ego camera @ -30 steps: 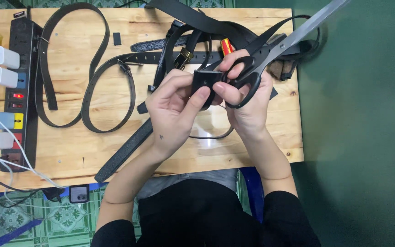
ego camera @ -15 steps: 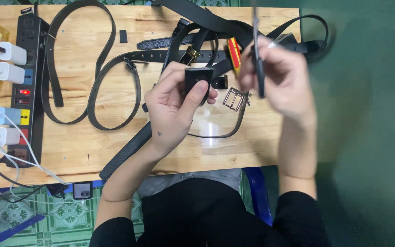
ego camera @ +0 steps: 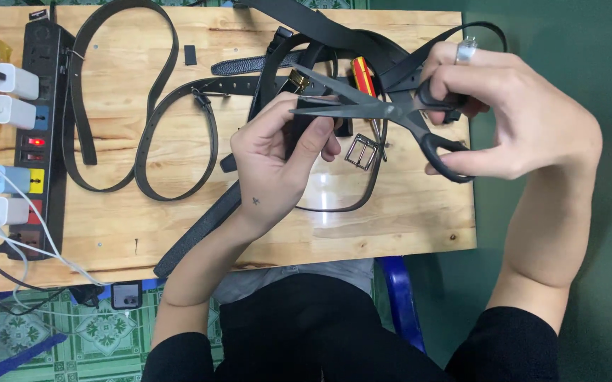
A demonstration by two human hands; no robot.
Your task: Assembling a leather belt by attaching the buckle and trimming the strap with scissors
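Observation:
My left hand pinches the end of a black belt strap above the wooden table. In my right hand are black-handled scissors, fingers through the loops. The blades are parted and point left, their tips at the strap end between my left fingers. A ring sits on one right finger. A silver metal buckle lies on the table just right of my left hand, under the blades.
Several black belts lie looped across the table's left and top. A red-handled tool lies among them. A black power strip with white chargers runs along the left edge. A small black loop piece sits near the top.
My right hand turned the scissors from upright to level, blades now open and pointing left at the strap end. My left hand kept hold of the strap.

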